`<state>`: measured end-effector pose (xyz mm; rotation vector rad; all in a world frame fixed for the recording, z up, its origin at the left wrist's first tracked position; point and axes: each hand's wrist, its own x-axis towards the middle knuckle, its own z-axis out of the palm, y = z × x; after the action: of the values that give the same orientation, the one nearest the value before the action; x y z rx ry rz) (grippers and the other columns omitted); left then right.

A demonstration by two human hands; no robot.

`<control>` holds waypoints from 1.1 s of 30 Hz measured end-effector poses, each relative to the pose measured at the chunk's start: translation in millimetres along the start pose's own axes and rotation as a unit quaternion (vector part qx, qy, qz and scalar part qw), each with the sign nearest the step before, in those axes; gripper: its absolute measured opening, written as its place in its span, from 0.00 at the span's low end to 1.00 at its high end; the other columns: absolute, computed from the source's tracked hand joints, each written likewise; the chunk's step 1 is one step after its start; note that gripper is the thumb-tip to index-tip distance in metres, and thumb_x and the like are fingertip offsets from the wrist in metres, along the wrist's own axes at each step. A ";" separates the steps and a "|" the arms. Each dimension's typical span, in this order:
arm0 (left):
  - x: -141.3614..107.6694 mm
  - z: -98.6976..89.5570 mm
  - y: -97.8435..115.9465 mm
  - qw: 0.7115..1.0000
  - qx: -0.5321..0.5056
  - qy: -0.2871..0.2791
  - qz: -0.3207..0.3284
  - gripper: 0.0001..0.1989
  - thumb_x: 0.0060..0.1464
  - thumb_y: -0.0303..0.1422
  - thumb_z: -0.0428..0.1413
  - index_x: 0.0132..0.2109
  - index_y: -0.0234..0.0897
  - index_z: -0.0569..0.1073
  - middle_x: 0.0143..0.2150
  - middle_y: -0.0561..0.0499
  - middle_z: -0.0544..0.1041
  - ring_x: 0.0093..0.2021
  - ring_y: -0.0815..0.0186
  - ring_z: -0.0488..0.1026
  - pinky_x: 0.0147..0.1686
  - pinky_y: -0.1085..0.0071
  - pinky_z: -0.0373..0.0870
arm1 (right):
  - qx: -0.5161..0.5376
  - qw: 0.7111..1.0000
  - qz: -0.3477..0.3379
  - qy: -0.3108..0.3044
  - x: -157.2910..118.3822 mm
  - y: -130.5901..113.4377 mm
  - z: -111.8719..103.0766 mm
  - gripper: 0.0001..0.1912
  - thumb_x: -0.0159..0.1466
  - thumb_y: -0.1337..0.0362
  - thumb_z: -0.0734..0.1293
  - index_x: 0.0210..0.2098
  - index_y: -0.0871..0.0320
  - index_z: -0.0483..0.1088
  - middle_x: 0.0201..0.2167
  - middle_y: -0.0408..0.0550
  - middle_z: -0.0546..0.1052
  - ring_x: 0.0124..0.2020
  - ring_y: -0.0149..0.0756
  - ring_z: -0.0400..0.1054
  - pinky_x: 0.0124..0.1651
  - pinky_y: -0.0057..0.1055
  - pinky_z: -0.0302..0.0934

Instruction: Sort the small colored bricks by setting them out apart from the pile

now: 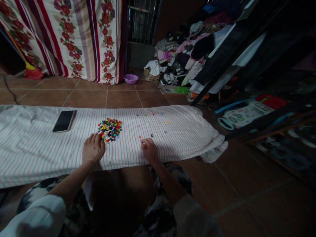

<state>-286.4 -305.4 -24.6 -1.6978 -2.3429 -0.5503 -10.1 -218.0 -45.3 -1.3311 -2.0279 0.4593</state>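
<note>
With right grip [149, 149] pinched nearly closed, apparently on a tiny bluish piece, lower fingertips straight down and release softly — clear of the small orange piece [140, 137] just beyond. Lay left grip [92, 148], open with fingers loosely bent, lightly beside the multicoloured heap of little pieces [111, 129], without tugging the pink-and-grey striped cloth [128, 151]. Hard to make out: pinched piece's shape, anything under left fingers.

Striped cloth [182, 144] matt & wrinkled; phone [63, 121] scrn glossy; bowl [131, 78] smooth plastic.
</note>
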 end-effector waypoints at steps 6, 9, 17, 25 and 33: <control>0.3 1.3 -0.5 1.000 -0.001 0.001 -0.001 0.22 0.62 0.35 0.41 0.56 0.28 0.68 0.60 0.37 0.71 0.64 0.47 0.62 0.62 0.53 0.59 | -0.007 1.000 -0.002 -0.002 -0.1 -3.3 -1.5 0.12 0.59 0.71 0.60 0.39 0.57 0.73 0.39 0.49 0.76 0.37 0.34 0.70 0.44 0.29 0.64; 0.2 1.9 -0.8 1.000 -0.003 0.007 0.004 0.22 0.62 0.34 0.41 0.56 0.28 0.69 0.60 0.36 0.71 0.64 0.48 0.63 0.62 0.53 0.59 | -0.011 1.000 -0.009 -0.008 -1.1 -4.1 -2.0 0.11 0.60 0.70 0.61 0.40 0.58 0.73 0.39 0.49 0.76 0.36 0.34 0.70 0.44 0.29 0.64; -0.5 -0.4 1.2 1.000 -0.023 0.013 0.000 0.21 0.61 0.34 0.42 0.56 0.30 0.69 0.59 0.37 0.71 0.64 0.49 0.63 0.61 0.52 0.59 | -0.020 1.000 -0.013 -0.004 -1.5 -6.2 -1.7 0.12 0.62 0.70 0.61 0.41 0.56 0.74 0.40 0.48 0.77 0.35 0.34 0.70 0.44 0.30 0.64; -0.5 -2.3 2.3 1.000 -0.004 0.010 0.007 0.21 0.61 0.34 0.41 0.55 0.28 0.69 0.59 0.36 0.71 0.63 0.49 0.63 0.62 0.53 0.59 | -0.018 1.000 0.003 -0.008 -0.5 -5.7 -0.7 0.10 0.63 0.67 0.63 0.41 0.55 0.75 0.39 0.47 0.77 0.34 0.33 0.70 0.42 0.28 0.64; -0.5 -2.5 2.1 1.000 -0.021 0.008 0.006 0.21 0.61 0.34 0.42 0.55 0.30 0.69 0.59 0.36 0.71 0.64 0.49 0.62 0.62 0.52 0.58 | -0.007 1.000 -0.007 -0.018 -0.9 -2.9 -2.8 0.10 0.63 0.68 0.62 0.41 0.56 0.74 0.39 0.48 0.76 0.34 0.33 0.70 0.43 0.30 0.65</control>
<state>-284.4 -306.2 -22.1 -1.7179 -2.3257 -0.6131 -9.9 -220.2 -41.8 -1.3255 -2.0708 0.4675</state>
